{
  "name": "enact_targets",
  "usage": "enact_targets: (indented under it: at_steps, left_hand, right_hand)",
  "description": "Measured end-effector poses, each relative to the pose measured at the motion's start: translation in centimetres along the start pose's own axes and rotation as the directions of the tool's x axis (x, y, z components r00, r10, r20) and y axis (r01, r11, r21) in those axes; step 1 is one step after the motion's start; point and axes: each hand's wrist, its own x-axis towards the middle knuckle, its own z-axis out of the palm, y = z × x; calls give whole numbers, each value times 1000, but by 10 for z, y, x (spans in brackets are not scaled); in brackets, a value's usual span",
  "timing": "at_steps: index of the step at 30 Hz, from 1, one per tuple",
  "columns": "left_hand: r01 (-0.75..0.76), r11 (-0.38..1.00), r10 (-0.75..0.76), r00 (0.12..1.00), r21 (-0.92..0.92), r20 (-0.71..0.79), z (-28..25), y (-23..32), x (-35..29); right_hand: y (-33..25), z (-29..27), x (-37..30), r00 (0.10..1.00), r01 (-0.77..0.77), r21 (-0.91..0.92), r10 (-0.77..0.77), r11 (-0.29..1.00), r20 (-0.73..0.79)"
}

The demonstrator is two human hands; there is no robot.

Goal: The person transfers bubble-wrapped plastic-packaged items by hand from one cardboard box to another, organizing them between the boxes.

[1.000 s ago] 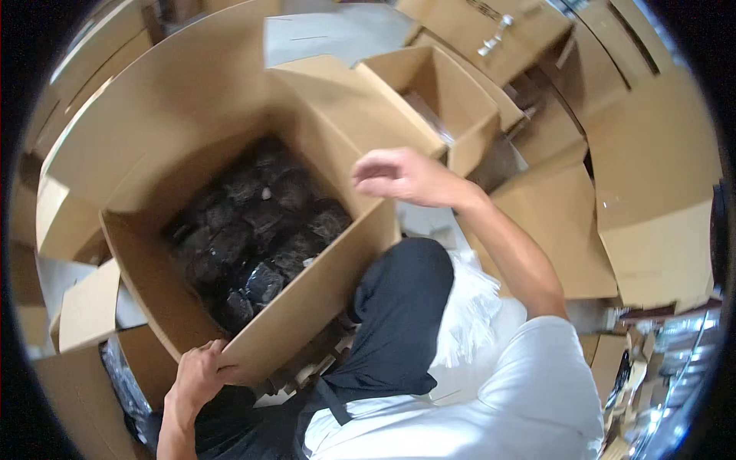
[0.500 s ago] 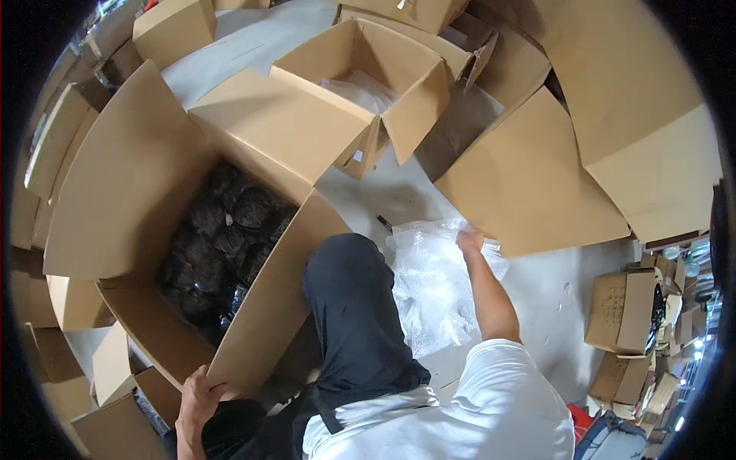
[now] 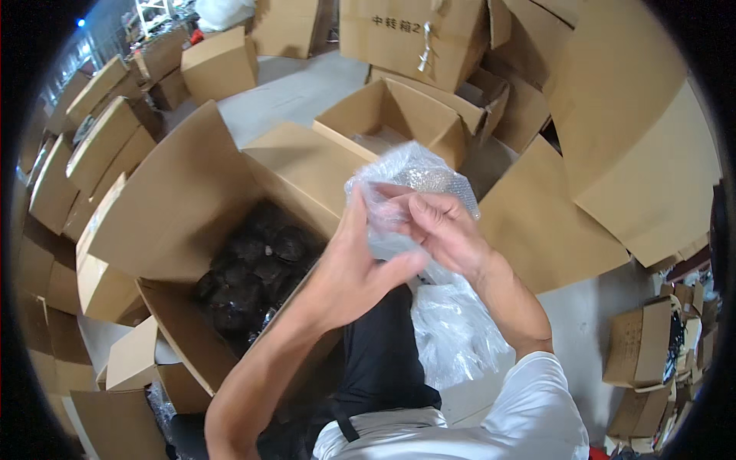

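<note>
A clear bubble-wrap bag (image 3: 422, 170) is held up in front of me, above my knee. My right hand (image 3: 452, 234) has its fingers closed on the bag's near edge. My left hand (image 3: 356, 276) is at the bag's left side, thumb spread away from the straight fingers, the fingertips touching the film; motion blurs them a little. More bubble-wrap bags (image 3: 456, 330) lie in a heap on the floor beyond my right forearm. To the left stands a large open carton (image 3: 180, 203) holding several dark bundles (image 3: 257, 268) in clear wrapping.
A smaller open carton (image 3: 429, 115) with some clear film inside stands ahead. Behind it is a tall closed carton (image 3: 406, 46). Large cardboard flaps (image 3: 544, 222) rise at the right. More cartons (image 3: 640, 341) line the right and left sides.
My right hand has lifted a bubble-wrap bag off the floor heap. My left hand has let go of the large carton's edge and come up to the bag. The view has tilted upward.
</note>
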Motion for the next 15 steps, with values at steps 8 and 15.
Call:
enact_targets:
  at_steps: [8, 15]
  left_hand:
    - [-1, 1000, -4, 954, -19, -300, -116, -6, -12]
    - [197, 852, -85, 966, 485, -244, -243, -4, -69]
  right_hand:
    - [-30, 35, 47, 797, 327, -945, -540, 11, 270]
    - [87, -59, 174, 939, 317, -946, 121, 66, 323]
